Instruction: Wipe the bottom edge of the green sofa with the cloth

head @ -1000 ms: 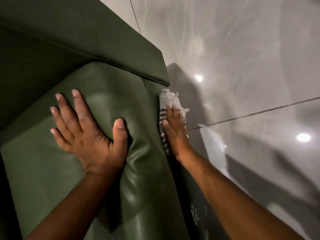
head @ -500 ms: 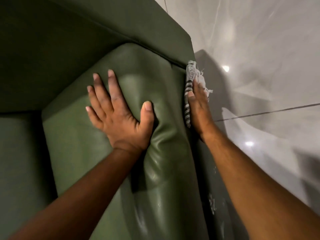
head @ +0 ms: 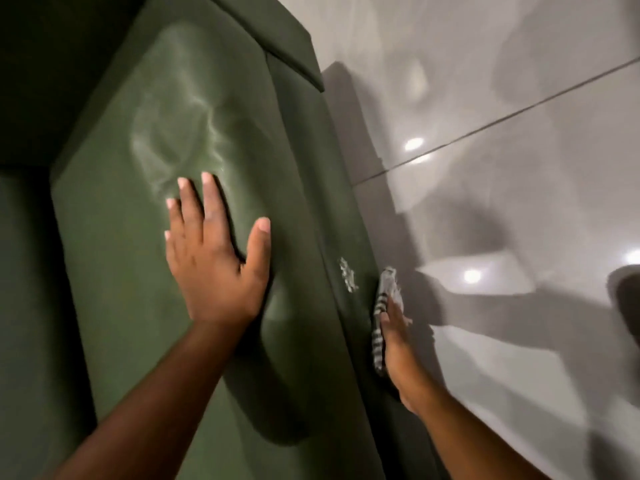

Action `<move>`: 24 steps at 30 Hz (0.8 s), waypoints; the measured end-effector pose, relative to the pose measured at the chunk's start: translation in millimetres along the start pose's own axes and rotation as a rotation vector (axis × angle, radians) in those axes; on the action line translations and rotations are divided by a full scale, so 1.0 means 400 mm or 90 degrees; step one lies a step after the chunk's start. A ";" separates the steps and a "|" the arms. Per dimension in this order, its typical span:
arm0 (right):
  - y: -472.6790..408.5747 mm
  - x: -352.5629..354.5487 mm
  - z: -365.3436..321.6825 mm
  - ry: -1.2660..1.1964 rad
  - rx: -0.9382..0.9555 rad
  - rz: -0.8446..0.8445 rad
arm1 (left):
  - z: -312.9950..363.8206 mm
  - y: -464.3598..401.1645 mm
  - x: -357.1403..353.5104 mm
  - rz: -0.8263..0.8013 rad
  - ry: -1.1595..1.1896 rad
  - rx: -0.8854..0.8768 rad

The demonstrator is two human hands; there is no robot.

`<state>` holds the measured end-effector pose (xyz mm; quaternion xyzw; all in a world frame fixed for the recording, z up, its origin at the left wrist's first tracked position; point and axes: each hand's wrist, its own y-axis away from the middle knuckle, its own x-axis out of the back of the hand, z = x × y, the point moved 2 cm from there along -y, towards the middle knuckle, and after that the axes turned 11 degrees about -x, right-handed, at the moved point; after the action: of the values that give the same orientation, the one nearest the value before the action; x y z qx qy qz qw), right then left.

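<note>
The green sofa [head: 138,271] fills the left half of the head view, its seat cushion dented and shiny. My left hand [head: 214,258] lies flat on the cushion, fingers spread, holding nothing. My right hand [head: 394,337] reaches down the sofa's front face and presses a grey-and-white striped cloth [head: 382,299] against the lower front edge, close to the floor. A whitish smudge [head: 348,278] marks the front face just left of the cloth. Part of the cloth is hidden under my palm.
A glossy grey tiled floor [head: 519,202] spreads to the right, with a dark grout line and bright light reflections. The sofa's armrest [head: 277,36] stands at the top. My shadow falls across the tiles.
My right hand has slid the cloth down the front face, from near the cushion's top corner by the armrest to the lower edge. My left hand has shifted slightly on the cushion.
</note>
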<state>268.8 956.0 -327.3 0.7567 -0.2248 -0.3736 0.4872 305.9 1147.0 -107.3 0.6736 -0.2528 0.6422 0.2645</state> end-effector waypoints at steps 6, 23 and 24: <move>0.066 -0.013 0.063 0.077 0.088 0.019 | -0.010 0.003 -0.047 0.091 -0.039 -0.029; -0.190 -0.033 -0.259 0.138 0.326 0.009 | -0.020 0.005 -0.092 0.150 -0.029 -0.047; -0.178 -0.026 -0.225 0.116 0.304 -0.003 | -0.020 0.004 -0.092 0.152 -0.029 -0.047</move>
<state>331.4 1044.8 -365.9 0.8814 -0.2603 -0.2412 0.3118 297.2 1151.1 -143.9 0.6430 -0.3605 0.6440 0.2048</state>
